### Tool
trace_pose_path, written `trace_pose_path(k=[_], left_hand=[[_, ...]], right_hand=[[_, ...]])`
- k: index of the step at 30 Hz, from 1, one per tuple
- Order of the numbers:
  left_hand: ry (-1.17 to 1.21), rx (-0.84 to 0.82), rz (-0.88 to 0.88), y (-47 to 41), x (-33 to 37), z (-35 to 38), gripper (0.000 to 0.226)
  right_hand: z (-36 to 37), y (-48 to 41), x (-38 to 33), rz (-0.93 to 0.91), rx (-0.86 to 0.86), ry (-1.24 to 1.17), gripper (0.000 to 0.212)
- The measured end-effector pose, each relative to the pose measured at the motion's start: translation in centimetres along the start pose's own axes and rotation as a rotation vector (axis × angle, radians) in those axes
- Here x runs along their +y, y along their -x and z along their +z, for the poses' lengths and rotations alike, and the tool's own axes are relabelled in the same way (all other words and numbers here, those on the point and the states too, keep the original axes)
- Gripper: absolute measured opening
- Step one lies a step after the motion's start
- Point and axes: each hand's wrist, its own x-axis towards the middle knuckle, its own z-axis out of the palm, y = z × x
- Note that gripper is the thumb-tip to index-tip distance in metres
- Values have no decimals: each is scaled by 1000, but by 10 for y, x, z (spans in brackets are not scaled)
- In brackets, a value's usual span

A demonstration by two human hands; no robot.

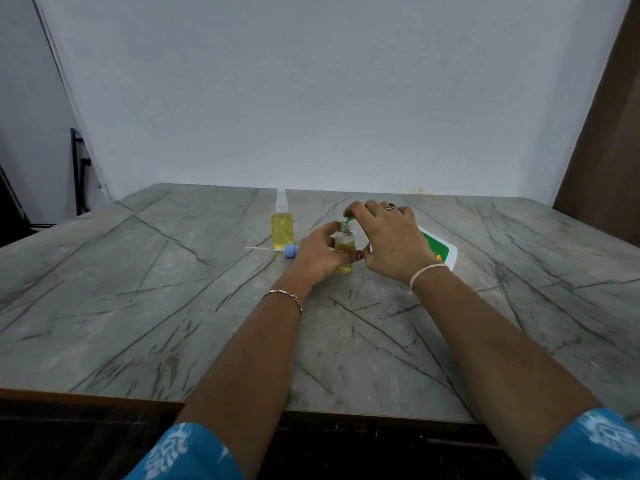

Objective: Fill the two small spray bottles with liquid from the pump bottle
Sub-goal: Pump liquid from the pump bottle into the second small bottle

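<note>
On table (173, 306), left hand (320, 252) grips small bottle (344, 242) — right hand (391, 237), pump bottle (438, 249).

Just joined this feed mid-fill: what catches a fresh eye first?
At the middle of the table, the left hand grips an uncapped small bottle of yellow liquid while the right hand holds the white-and-green pump bottle tilted, its green spout at that bottle's mouth. Left of them stands a filled, capped spray bottle, a blue spray cap lying beside it.
</note>
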Motion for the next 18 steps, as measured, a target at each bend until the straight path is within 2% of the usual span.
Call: trace_pose_path(k=[5,11,14,18], left_hand=[[6,4,-9,0,1,1,68],[-12,-3,-30,-1,-2,0,85],[-8,4,-26,1,1,0,85],[-7,2,-23,-1,-2,0,77]], right_hand=[[0,0,-1,14,-6,8,66],[0,4,3,4,-20,40,81],[1,5,2,-4,-4,47,85],[3,4,1,-9,49,27,77]])
